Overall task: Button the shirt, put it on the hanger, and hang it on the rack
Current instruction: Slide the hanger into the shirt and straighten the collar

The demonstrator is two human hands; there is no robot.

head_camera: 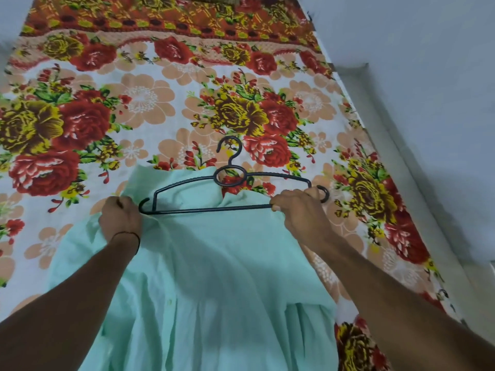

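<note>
Mint shirt [203,277] lay on bed w/ floral sheet [150,103], pale wall [428,76] at right. Left hand [120,219] bunched shirt fabric; right hand [300,212] gripped black hanger [230,180] over collar.

shirt [214,263] mint green | hanger [203,209] black | bedsheet [150,103] red-yellow floral

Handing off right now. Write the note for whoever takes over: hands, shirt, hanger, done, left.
Left hand grips the mint-green button-up shirt at its shoulder. Right hand grips the right end of the dark thin-barred hanger.
Shirt lies on the floral bedsheet; hanger sits over its collar end, not yet inside.
Done: buttoning unclear. Left: slip hanger in, hang up; no rack in view.
</note>
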